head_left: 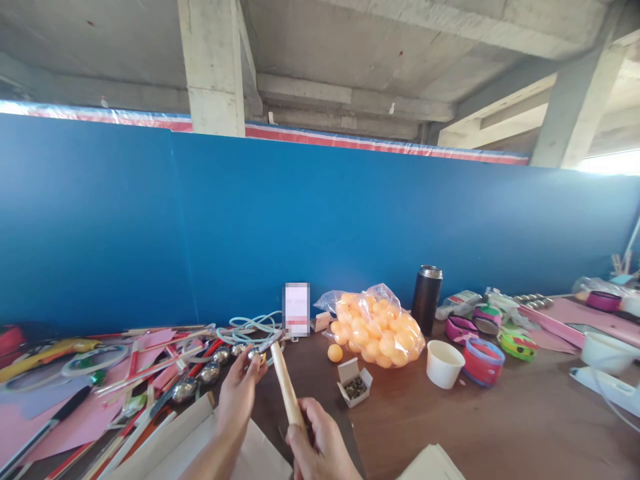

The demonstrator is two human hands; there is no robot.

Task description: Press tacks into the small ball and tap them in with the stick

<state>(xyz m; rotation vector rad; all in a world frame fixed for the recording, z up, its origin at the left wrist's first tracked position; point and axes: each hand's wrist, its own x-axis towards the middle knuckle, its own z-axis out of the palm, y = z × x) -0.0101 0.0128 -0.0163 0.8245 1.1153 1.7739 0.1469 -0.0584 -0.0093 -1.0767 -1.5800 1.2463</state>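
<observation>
Above a brown table (530,427), a person's right hand (324,441) held a wooden stick (286,383), its fingers closed around the lower end and the top tilted toward the table's far edge. The left hand (239,395) reached forward, its fingertips at a shiny metal ball (256,353); whether they gripped it could not be told. Near the far edge, beside a blue panel (350,220), lay a clear bag of orange balls (377,332), between a loose orange ball (335,353) and a black bottle (427,301). A small open box (356,393) of tiny metal pieces sat nearer the front edge than the bag.
</observation>
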